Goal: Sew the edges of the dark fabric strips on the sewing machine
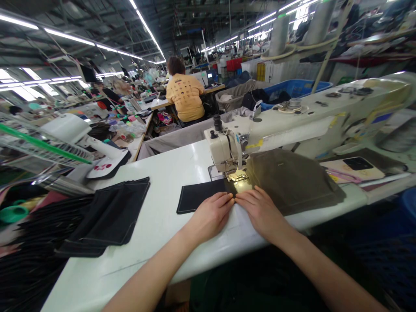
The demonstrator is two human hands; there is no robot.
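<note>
A black fabric piece (198,197) with pale edge stitching lies flat at the sewing machine (224,151), its right end by the lit needle area. My left hand (212,214) is closed, its fingers pressed together on the near edge of this piece. Close beside it, my right hand (260,210) is closed too, thumb and fingers pinched at the same edge, fingertips almost meeting the left ones. Just beyond my right hand, an olive-brown fabric piece (289,180) spreads under the machine arm. The presser foot and plate partly hide the black piece's far right corner.
Stitched black panels (113,212) lie fanned on the white table (162,173) at left, beside a dark fabric pile (39,234). A white lamp-like device (107,160) stands behind them. A phone (357,163) rests at right. Ahead, a person in yellow (185,97) sits facing away.
</note>
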